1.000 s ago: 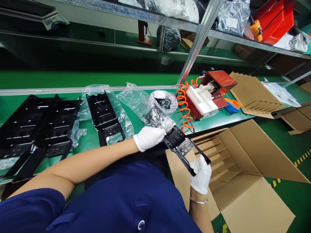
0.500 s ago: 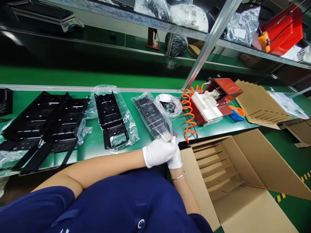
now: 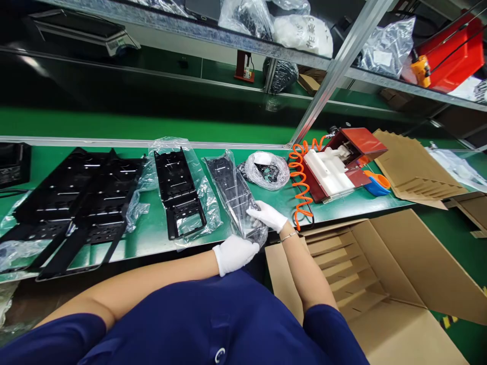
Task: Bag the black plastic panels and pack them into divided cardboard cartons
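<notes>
A black perforated panel in a clear plastic bag [image 3: 232, 190] lies aslant at the front edge of the green bench, its lower end jutting over the edge. My left hand [image 3: 236, 254], in a white glove, is closed on the bag's bottom end from below. Gloved in white too, my right hand [image 3: 268, 216] grips the right side of the bag, thumb and fingers on the plastic. To the left, a similar black panel [image 3: 178, 190] rests on an opened plastic sheet. Farther left, large black panels [image 3: 99, 197] lie side by side on the bench.
Behind the bagged panel sits a clear bag of small black parts [image 3: 269, 171]. An orange coiled hose [image 3: 300, 187] and a red-and-white fixture [image 3: 331, 172] stand to the right. An open carton with dividers [image 3: 395, 304] is at my right. A metal post [image 3: 331, 76] supports the shelf.
My hands were together at the bag's lower end; now they are apart, right hand up along its right side, left hand lower. The bagged panel has shifted slightly toward me.
</notes>
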Action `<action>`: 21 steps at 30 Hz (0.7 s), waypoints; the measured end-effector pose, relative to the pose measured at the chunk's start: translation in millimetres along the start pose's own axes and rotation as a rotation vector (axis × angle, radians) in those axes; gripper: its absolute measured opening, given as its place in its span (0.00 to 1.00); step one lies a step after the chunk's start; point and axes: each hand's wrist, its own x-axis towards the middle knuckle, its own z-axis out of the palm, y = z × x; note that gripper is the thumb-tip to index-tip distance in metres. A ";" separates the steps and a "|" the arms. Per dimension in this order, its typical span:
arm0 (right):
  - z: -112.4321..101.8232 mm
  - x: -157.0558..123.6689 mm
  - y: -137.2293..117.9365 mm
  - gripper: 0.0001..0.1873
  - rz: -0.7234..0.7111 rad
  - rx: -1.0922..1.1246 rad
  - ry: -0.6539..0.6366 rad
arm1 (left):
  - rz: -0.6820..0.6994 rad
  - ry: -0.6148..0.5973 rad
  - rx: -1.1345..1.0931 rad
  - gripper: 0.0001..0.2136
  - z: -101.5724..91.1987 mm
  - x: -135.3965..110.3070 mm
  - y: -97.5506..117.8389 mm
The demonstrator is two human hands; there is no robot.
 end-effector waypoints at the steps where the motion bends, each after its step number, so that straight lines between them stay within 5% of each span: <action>1: 7.6 5.8 -2.0 0.17 -0.014 0.040 -0.032 | -0.010 0.003 0.001 0.13 1.0 -0.9 -2.3; 4: 22.5 -2.6 -5.2 0.24 -0.255 0.119 0.119 | -0.008 0.012 -0.030 0.12 4.1 -4.4 -8.7; 7: 26.3 -38.2 -2.9 0.30 -0.516 -0.110 0.395 | 0.011 -0.014 -0.028 0.13 6.5 -5.5 -13.3; 12: 13.5 -98.6 28.8 0.15 -0.751 -0.661 0.802 | 0.081 -0.092 0.047 0.16 6.5 -3.3 -14.0; 15: -1.8 -124.8 61.7 0.03 -0.766 -0.768 0.999 | 0.101 -0.147 0.055 0.15 6.4 -2.2 -11.8; 21: -22.1 -179.1 119.4 0.04 -0.584 -0.861 1.295 | 0.142 -0.232 0.004 0.16 1.6 4.3 -2.0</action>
